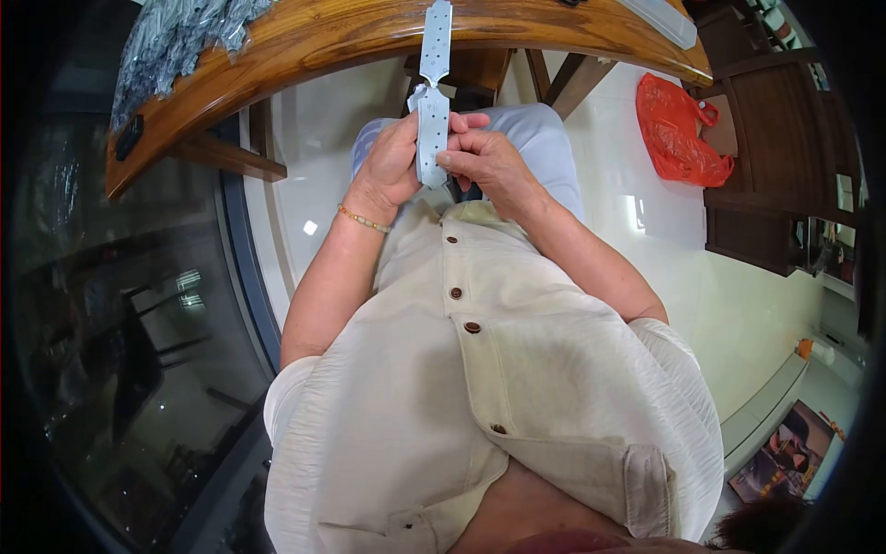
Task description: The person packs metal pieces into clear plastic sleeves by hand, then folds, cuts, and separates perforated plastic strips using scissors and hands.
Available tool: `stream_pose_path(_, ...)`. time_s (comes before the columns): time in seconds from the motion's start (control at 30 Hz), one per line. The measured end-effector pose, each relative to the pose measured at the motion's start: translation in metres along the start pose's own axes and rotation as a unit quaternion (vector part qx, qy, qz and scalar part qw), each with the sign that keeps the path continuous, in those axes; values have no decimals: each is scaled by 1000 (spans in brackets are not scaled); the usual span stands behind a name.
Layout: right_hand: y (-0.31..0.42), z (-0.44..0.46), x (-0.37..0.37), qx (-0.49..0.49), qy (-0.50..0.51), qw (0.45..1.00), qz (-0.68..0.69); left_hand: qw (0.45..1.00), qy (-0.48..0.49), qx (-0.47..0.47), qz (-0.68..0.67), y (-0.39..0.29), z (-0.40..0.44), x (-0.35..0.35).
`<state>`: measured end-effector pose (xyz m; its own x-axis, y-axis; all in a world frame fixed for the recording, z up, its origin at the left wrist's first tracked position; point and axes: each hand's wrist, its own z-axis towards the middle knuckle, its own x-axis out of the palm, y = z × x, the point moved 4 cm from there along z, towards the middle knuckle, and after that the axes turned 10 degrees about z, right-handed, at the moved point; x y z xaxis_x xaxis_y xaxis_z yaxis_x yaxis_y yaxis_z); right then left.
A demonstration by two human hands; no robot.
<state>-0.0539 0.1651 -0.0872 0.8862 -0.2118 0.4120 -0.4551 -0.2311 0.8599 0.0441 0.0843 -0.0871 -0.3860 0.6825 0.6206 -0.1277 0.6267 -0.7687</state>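
Observation:
A long pale grey-blue strip (434, 129) dotted with small dark holes narrows to a thin neck partway along. Its far part reaches up over the edge of the wooden table, and its near part is above my lap. I cannot tell its exact kind. My left hand (392, 164), with a beaded bracelet on the wrist, grips the near part from the left side; some of its fingers are hidden behind the strip. On the other side, my right hand (489, 162) pinches the strip's right edge near its lower end, thumb on the front face.
The curved wooden table (332, 46) spans the top. A pile of grey strips in clear plastic (185, 51) lies at its left, near a small black object (129, 137). A clear plastic box (660, 20) lies at its right. A red plastic bag (678, 134) is beside dark cabinets.

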Motion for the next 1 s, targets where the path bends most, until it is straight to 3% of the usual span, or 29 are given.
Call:
stream_pose_path(0.2, 0, -1, -2, -4, -5, 1000, -20, 999, 15, 31, -28, 2, -2, 7)
stream_pose_path(0.3, -1, -1, -1, 0, 4, 1000, -15, 992, -47, -17, 120, -7, -6, 13)
stream_pose_path(0.4, 5, -5, -1, 28, 39, 998, -27, 985, -60, -47, 157, -13, -12, 19)
stream_pose_path(0.6, 51, -19, -33, 82, 126, 974, -169, 946, -55, 32, 318, -31, -62, 27)
stream_pose_path(0.7, 62, -9, -25, 4, 92, 986, -139, 946, -37, -17, 321, -32, -68, 37)
stream_pose_path(0.73, 62, -4, -14, -36, 129, 980, -148, 949, -32, -26, 312, -31, -65, 38)
stream_pose_path(0.83, 58, 0, 13, 93, 239, 963, -87, 960, -16, -37, 277, -27, -54, 38)
stream_pose_path(1.0, 44, 14, 14, 117, 235, 964, 38, 975, -9, -23, 223, -24, -48, 33)
